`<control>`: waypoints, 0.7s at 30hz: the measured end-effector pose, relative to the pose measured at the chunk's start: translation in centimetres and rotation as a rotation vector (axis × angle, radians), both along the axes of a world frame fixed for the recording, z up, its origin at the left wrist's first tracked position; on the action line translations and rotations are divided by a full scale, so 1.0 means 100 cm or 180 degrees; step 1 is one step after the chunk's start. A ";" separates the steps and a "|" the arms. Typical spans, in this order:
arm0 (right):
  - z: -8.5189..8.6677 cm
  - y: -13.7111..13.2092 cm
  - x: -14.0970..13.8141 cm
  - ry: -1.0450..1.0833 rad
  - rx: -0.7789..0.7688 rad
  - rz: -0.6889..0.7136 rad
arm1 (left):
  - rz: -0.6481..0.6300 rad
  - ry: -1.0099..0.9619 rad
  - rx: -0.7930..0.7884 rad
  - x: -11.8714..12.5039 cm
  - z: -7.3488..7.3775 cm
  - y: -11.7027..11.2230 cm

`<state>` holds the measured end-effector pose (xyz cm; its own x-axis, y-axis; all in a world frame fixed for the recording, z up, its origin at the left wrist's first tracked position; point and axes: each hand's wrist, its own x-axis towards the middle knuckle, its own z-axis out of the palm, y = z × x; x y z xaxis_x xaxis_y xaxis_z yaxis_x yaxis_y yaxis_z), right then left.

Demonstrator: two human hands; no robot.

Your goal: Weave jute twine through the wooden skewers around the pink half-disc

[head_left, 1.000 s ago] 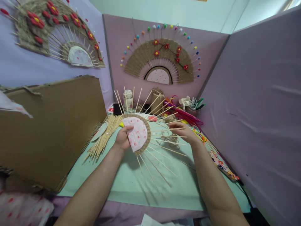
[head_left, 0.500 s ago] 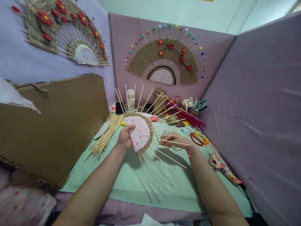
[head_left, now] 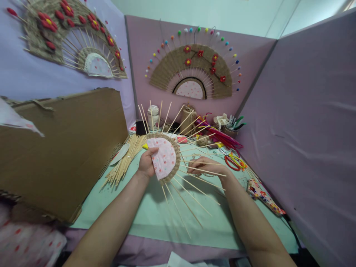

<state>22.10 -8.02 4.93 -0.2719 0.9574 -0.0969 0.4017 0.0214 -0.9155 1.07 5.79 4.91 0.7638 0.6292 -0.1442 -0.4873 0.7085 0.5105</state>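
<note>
A half-round fan [head_left: 164, 158] has a pink floral cloth centre, a woven twine rim [head_left: 176, 154] and thin wooden sticks [head_left: 191, 205] fanning outward. My left hand [head_left: 147, 163] grips its straight edge, thumb on the cloth, holding it tilted above the table. Among the sticks at the fan's right side is my right hand [head_left: 204, 165], fingers pinched together. Thin brown twine [head_left: 207, 175] loops around those fingers and runs toward the rim. Sticks pass in front of this hand, so the fingertips are partly hidden.
A bundle of sticks [head_left: 125, 163] lies left, beside upright cardboard [head_left: 63, 148]. Red-handled scissors [head_left: 233, 163] and a patterned glue gun [head_left: 264, 196] lie right. A white jar [head_left: 153, 118] and twine spool [head_left: 187, 120] stand behind. A finished fan [head_left: 167, 70] hangs on the back panel.
The fan has turned slightly clockwise in my left hand, its lower right sticks shifting a little. My right hand stays pinched beside the rim. The camera view has shifted slightly.
</note>
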 end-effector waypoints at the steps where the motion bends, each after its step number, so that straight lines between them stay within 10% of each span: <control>1: 0.000 0.000 0.000 0.0009 -0.0024 -0.0026 | -0.0007 -0.0004 -0.0011 0.000 0.000 0.000; 21: -0.003 -0.010 0.024 0.0378 0.0033 -0.0775 | 0.0189 0.0101 -0.0062 -0.006 0.009 0.001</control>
